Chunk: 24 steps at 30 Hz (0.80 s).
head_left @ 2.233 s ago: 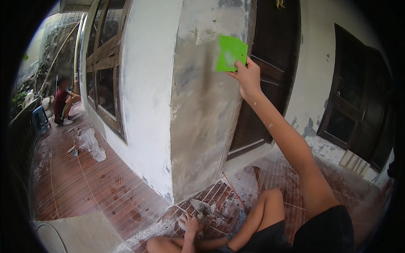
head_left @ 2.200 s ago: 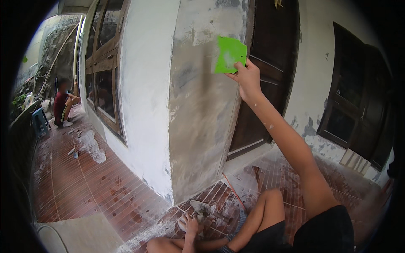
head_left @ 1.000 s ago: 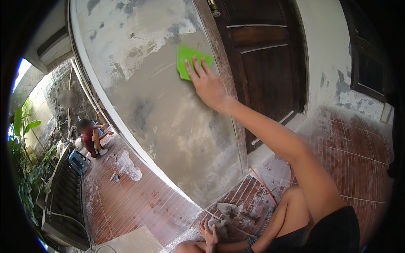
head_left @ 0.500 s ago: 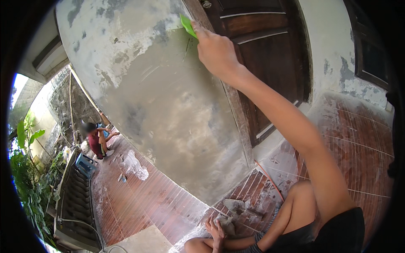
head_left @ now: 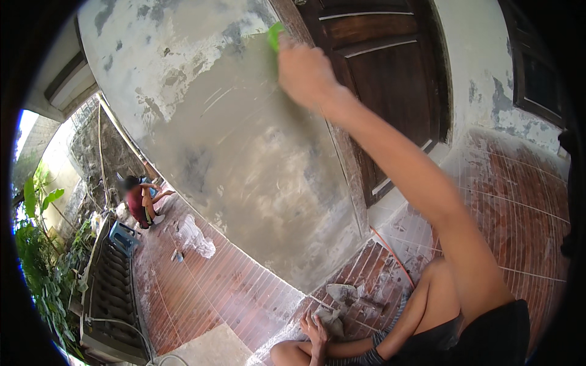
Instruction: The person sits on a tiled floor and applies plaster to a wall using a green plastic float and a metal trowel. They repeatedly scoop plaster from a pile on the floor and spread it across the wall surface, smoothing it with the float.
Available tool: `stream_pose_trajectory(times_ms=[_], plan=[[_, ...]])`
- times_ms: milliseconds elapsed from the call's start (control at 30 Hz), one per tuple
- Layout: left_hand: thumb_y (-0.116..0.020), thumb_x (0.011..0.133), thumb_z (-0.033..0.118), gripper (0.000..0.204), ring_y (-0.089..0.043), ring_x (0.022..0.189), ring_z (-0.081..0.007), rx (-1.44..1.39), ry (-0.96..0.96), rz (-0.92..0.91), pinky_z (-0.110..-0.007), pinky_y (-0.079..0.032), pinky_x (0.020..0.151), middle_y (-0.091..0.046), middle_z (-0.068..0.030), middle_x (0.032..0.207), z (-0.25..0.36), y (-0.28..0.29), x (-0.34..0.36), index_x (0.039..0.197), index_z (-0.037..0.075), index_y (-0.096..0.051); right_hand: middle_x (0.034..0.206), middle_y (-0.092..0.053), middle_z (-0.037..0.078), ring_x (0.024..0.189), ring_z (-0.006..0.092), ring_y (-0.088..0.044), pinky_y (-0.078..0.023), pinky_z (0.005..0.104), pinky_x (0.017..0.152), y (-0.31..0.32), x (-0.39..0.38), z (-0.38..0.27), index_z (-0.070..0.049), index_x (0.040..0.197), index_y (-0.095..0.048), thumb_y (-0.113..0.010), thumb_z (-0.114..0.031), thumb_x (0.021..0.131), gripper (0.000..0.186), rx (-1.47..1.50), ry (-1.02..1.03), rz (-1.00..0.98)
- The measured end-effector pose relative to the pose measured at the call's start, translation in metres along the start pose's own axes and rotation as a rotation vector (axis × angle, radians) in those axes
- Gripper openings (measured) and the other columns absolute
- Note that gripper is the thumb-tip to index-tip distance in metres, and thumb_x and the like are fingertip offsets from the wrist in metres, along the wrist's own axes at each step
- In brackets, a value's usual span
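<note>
My right hand (head_left: 308,76) reaches up along the wall, its fingers closed on a bright green scraper (head_left: 276,38). The scraper's blade is at the wall beside the wooden door frame, partly hidden and blurred. Around it the plastered wall (head_left: 244,146) has smooth grey-brown plaster in the middle and patchy, flaking white paint above. Low in front of me, my left hand (head_left: 315,330) rests near my bent knee with fingers apart. Right beside it sits a grey lump (head_left: 331,322), of plaster or cloth; I cannot tell which. A plaster-caked trowel (head_left: 342,294) lies just beyond.
A dark wooden door (head_left: 390,85) stands right of the wall. An orange cord (head_left: 394,253) crosses the dusty red tiled floor (head_left: 207,287). At the left, another person (head_left: 141,201) crouches near a blue stool (head_left: 124,236), a balustrade (head_left: 110,299) and plants.
My right hand has shifted slightly left and down on the wall, and the scraper has turned in it. My left hand has barely moved.
</note>
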State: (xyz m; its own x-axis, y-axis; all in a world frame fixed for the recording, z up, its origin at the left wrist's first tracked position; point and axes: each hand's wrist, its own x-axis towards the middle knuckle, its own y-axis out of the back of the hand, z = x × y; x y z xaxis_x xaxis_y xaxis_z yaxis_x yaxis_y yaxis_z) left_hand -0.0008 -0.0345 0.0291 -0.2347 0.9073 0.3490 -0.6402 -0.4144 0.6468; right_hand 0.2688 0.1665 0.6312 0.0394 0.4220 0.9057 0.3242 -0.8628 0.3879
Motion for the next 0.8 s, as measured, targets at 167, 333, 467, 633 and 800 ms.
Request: stream_pose_trajectory(times_ms=[167,333,467,633,800], plan=[[-0.050,0.099,0.032,0.043,-0.045,0.122,-0.0379,-0.019,-0.017,-0.033,-0.050,-0.033,0.104,-0.051,-0.0195,0.129,-0.002,-0.005,0.004,0.130,0.001,-0.055,0.102,-0.064,0.033,0.079,0.0418,-0.069,-0.057,0.0485,0.064,-0.029,-0.042,-0.060,0.016,0.124,-0.049,-0.050,0.000,0.083,0.043,0.113,0.350,0.166],[-0.051,0.099,0.029,0.042,-0.046,0.120,-0.0394,-0.097,0.069,0.023,-0.049,-0.034,0.104,-0.051,-0.0218,0.128,-0.005,0.003,-0.002,0.129,0.000,-0.055,0.091,-0.068,0.026,0.077,0.0396,-0.069,-0.056,0.0487,0.070,0.006,-0.015,-0.008,0.009,0.108,-0.057,-0.053,-0.002,0.085,0.026,0.080,0.224,0.070],[-0.051,0.099,0.027,0.041,-0.048,0.117,-0.0408,-0.133,0.056,0.076,-0.049,-0.036,0.103,-0.053,-0.0237,0.125,-0.003,0.002,-0.001,0.129,0.000,-0.054,0.099,-0.068,0.027,0.084,0.0414,-0.069,-0.057,0.0480,0.074,-0.009,-0.021,0.000,0.012,0.121,-0.052,-0.056,-0.005,0.084,0.041,-0.004,-0.102,-0.037],[-0.054,0.098,0.022,0.038,-0.049,0.115,-0.0411,-0.088,-0.032,0.030,-0.050,-0.036,0.101,-0.054,-0.0240,0.123,0.002,-0.004,0.006,0.129,-0.001,-0.055,0.089,-0.068,0.028,0.076,0.0449,-0.067,-0.056,0.0473,0.071,-0.031,-0.069,-0.046,0.013,0.120,-0.051,-0.055,-0.006,0.086,0.040,0.246,0.340,0.186],[-0.050,0.101,0.027,0.041,-0.047,0.119,-0.0408,-0.087,0.057,0.012,-0.048,-0.035,0.103,-0.052,-0.0248,0.126,-0.001,0.006,-0.001,0.130,-0.001,-0.054,0.085,-0.066,0.030,0.077,0.0468,-0.066,-0.056,0.0483,0.071,0.000,-0.026,0.005,0.014,0.123,-0.050,-0.052,-0.005,0.086,0.041,0.316,0.033,0.068]])
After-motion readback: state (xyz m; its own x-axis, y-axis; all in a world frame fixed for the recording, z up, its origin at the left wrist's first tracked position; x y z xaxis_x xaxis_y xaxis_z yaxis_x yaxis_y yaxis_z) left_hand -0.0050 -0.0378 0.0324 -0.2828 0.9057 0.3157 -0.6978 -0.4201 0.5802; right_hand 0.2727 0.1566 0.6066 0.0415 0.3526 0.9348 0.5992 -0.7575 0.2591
